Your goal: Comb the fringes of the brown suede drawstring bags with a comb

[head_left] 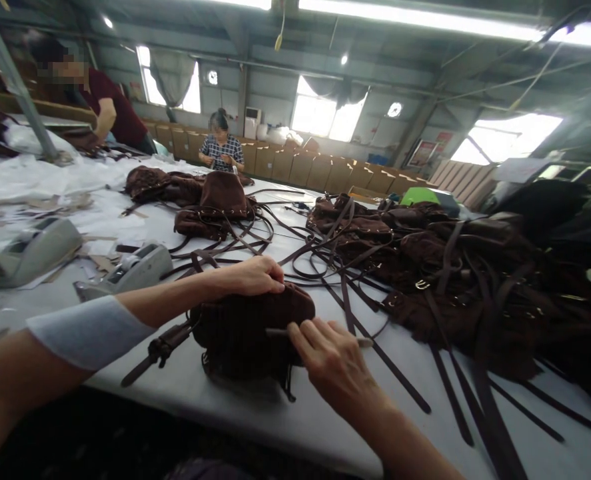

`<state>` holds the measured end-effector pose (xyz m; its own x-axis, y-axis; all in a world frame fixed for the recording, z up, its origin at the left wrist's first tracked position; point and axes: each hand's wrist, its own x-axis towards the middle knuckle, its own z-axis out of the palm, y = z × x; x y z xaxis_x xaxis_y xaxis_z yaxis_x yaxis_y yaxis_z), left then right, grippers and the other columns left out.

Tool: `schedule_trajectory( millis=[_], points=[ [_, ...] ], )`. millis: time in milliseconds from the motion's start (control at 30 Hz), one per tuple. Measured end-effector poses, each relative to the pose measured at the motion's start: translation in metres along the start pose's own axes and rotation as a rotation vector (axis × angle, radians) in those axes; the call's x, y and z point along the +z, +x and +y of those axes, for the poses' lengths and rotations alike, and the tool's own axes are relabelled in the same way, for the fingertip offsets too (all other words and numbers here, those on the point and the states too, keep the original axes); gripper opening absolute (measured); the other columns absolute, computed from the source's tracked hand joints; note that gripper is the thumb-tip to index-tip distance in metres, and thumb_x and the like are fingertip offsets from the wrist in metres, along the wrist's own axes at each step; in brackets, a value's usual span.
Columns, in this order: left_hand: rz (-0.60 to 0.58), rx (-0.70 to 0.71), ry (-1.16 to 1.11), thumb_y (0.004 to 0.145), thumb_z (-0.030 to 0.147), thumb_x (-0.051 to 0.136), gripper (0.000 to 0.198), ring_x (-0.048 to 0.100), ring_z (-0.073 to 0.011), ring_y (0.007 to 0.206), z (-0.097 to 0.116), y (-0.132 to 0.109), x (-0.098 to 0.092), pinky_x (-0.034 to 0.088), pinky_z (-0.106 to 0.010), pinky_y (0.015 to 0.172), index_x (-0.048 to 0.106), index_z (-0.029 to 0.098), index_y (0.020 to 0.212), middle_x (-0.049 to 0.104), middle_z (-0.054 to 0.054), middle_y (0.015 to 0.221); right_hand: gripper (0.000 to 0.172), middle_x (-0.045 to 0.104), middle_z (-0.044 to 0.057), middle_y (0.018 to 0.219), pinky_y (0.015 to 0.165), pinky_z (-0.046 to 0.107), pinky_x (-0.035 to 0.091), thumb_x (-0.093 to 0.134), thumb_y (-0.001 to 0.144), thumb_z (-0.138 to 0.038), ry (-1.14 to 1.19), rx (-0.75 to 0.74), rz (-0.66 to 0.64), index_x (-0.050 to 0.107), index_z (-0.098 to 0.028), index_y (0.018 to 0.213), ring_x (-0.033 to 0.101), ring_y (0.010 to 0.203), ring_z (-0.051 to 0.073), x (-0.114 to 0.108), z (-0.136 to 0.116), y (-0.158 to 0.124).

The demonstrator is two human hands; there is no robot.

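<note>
The gripped bag [250, 337] is showing dark brown, the tabletop [325, 427] beneath it white. Left of the grip, a tape dispenser [148, 270] is appearing grey; right of the grip, heaped bags [440, 323] are repeating the brown. Beyond, a co-worker's checked shirt [232, 145] is showing dark and white, a second shirt [122, 117] maroon.

Scene lit by overhead tubes [420, 18] & bg windows [320, 121], both blown out; brown bag [248, 333] detail lost in shadow; edges stretched, bg softly blurred.
</note>
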<state>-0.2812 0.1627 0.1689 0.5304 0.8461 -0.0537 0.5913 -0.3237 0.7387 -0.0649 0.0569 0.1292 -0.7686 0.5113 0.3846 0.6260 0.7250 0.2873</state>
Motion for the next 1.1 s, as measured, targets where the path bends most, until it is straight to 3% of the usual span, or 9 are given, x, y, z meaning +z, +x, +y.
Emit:
schedule_trajectory(
  millis=[67, 200, 333, 500, 600, 667, 800, 933, 1100],
  points=[
    [0.083, -0.027, 0.022, 0.072, 0.034, 0.056, 0.02, 0.044, -0.0134, 0.057, -0.009, 0.005, 0.0, 0.029, -0.026, 0.054, 0.063, 0.015, 0.067, 0.05, 0.003, 0.057, 0.029, 0.059, 0.004, 0.08, 0.061, 0.034, 0.036, 0.042, 0.087, 0.002, 0.062, -0.002, -0.041, 0.06, -0.011, 0.105, 0.05, 0.069, 0.019, 0.014, -0.017, -0.023],
    [0.054, -0.061, 0.001, 0.07, 0.031, 0.056, 0.018, 0.044, -0.0136, 0.056, -0.026, 0.018, 0.001, 0.029, -0.026, 0.053, 0.063, 0.016, 0.068, 0.049, 0.003, 0.056, 0.031, 0.057, 0.005, 0.076, 0.06, 0.033, 0.036, 0.031, 0.092, 0.0, 0.14, -0.057, -0.051, 0.059, -0.01, 0.102, 0.049, 0.064, 0.018, 0.029, -0.056, -0.072],
    [0.277, -0.002, 0.097, 0.075, 0.032, 0.051, 0.02, 0.048, -0.0158, 0.063, -0.037, 0.031, -0.002, 0.032, -0.027, 0.059, 0.06, 0.016, 0.066, 0.053, 0.001, 0.062, 0.035, 0.049, -0.001, 0.061, 0.055, 0.032, 0.032, 0.028, 0.097, -0.006, 0.186, -0.195, -0.044, 0.055, -0.019, 0.078, 0.041, 0.052, 0.015, 0.031, -0.071, -0.097],
    [0.16, 0.117, 0.125, 0.08, 0.035, 0.047, 0.024, 0.048, -0.0154, 0.064, -0.033, 0.032, -0.005, 0.032, -0.027, 0.061, 0.057, 0.016, 0.069, 0.053, 0.001, 0.064, 0.032, 0.061, 0.004, 0.082, 0.072, 0.03, 0.04, 0.029, 0.099, -0.008, 0.258, 0.142, 0.12, 0.06, -0.016, 0.103, 0.054, 0.075, 0.016, 0.005, -0.007, -0.07],
    [0.129, 0.142, 0.177, 0.083, 0.04, 0.045, 0.029, 0.047, -0.0149, 0.063, -0.017, 0.027, 0.0, 0.031, -0.027, 0.059, 0.055, 0.016, 0.069, 0.051, 0.001, 0.063, 0.028, 0.061, 0.004, 0.086, 0.073, 0.031, 0.039, 0.038, 0.097, -0.007, 0.141, 0.15, 0.194, 0.061, -0.017, 0.109, 0.053, 0.077, 0.016, -0.016, 0.032, -0.025],
    [0.107, 0.145, 0.172, 0.084, 0.043, 0.046, 0.033, 0.043, -0.0135, 0.059, -0.006, 0.024, 0.003, 0.029, -0.027, 0.057, 0.054, 0.016, 0.066, 0.048, 0.002, 0.059, 0.027, 0.06, 0.005, 0.086, 0.072, 0.032, 0.038, 0.04, 0.097, -0.009, 0.047, 0.099, 0.201, 0.061, -0.017, 0.113, 0.051, 0.077, 0.017, -0.019, 0.043, 0.003],
    [0.069, 0.145, 0.099, 0.083, 0.043, 0.049, 0.037, 0.032, -0.0104, 0.051, 0.0, 0.025, 0.006, 0.024, -0.027, 0.053, 0.047, 0.017, 0.056, 0.036, 0.004, 0.053, 0.022, 0.06, 0.005, 0.082, 0.066, 0.033, 0.035, 0.045, 0.095, -0.012, -0.054, -0.008, -0.011, 0.061, -0.014, 0.111, 0.049, 0.076, 0.02, 0.009, 0.03, 0.023],
    [0.137, 0.111, 0.08, 0.083, 0.04, 0.05, 0.038, 0.03, -0.0103, 0.05, -0.02, 0.033, 0.005, 0.02, -0.028, 0.051, 0.044, 0.018, 0.054, 0.032, 0.004, 0.051, 0.033, 0.06, 0.004, 0.082, 0.064, 0.03, 0.037, 0.048, 0.081, 0.002, 0.133, 0.074, -0.209, 0.06, -0.015, 0.105, 0.051, 0.076, 0.019, 0.041, 0.006, -0.005],
    [0.158, 0.183, 0.116, 0.084, 0.037, 0.051, 0.036, 0.035, -0.0111, 0.05, -0.038, 0.045, 0.017, 0.022, -0.027, 0.052, 0.05, 0.016, 0.054, 0.036, 0.004, 0.048, 0.036, 0.058, 0.002, 0.075, 0.061, 0.027, 0.038, 0.038, 0.081, 0.001, 0.467, 0.16, -0.086, 0.057, -0.015, 0.108, 0.05, 0.068, 0.016, 0.04, -0.018, -0.028]
  ],
)
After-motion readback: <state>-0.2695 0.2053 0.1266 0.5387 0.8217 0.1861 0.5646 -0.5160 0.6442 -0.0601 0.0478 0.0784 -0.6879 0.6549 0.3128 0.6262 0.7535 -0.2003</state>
